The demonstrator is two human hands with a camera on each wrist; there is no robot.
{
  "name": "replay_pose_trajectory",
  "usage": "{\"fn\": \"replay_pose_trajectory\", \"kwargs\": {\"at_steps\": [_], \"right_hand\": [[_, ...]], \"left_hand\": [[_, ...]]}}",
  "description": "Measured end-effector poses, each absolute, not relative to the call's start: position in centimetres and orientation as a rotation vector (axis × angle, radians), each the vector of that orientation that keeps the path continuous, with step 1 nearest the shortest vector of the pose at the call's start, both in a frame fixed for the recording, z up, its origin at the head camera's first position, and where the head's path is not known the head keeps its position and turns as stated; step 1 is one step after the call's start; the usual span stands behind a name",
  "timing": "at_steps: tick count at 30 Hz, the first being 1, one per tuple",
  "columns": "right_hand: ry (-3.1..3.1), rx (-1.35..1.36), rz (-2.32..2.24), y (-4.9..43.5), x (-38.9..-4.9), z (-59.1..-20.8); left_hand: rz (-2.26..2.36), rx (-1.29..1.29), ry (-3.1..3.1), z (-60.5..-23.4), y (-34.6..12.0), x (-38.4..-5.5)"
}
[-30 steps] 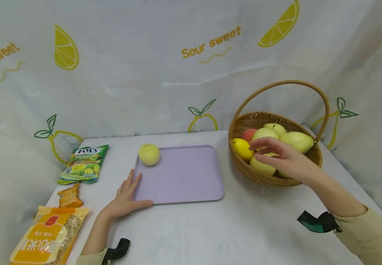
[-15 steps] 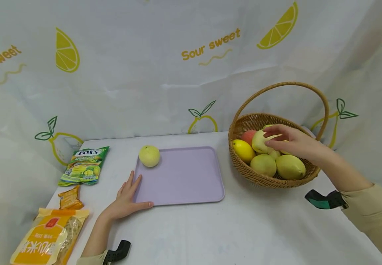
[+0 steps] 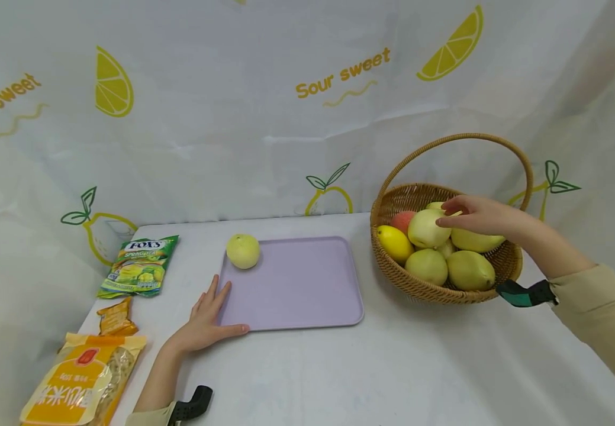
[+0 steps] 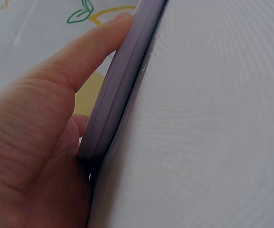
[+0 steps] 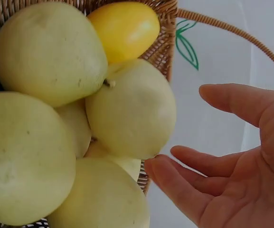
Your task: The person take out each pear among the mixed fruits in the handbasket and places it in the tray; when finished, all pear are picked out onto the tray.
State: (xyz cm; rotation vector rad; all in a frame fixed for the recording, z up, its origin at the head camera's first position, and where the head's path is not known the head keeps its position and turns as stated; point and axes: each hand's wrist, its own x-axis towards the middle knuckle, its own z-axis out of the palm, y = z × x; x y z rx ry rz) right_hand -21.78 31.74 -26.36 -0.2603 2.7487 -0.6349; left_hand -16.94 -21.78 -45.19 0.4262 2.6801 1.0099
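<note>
A: Your hands are well apart, op. Your L hand is at the nr L corner of the purple tray, fingers spread by its L side, thumb along the nr edge; L wrist cam has the thumb against the rim

B: Yep, & your R hand is over the wicker basket, palm down, fingers a bit bent w/ a gap btwn thumb & fingertips, nothing in its grip. Nearest to it is the pale round fruit, on top of the pile in there; can't tell if a fingertip touches it

A: Same basket: yellow fruit on your L, red fruit behind it, green oval fruit at the nr side. One more, the yellow-green fruit, sits at the tray's far L corner

B: Then on your far L, a row of pkgs: green FOX'S bag at the back, small orange pkt in the mid, big orange bag closest to you
</note>
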Motion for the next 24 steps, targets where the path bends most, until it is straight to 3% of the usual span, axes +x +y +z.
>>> {"fn": "replay_pose_trajectory", "kwargs": {"at_steps": [11,24], "right_hand": [[2.804,-0.359,-0.33,31.6,-24.0,-27.1],[2.731,-0.289,-0.447,30.2,-24.6,-28.3]], "left_hand": [[1.03,0.423,2.681,-45.5,-21.9,-17.0],[1.018,0.412,2.66,-45.3,-21.7,-17.0]]}}
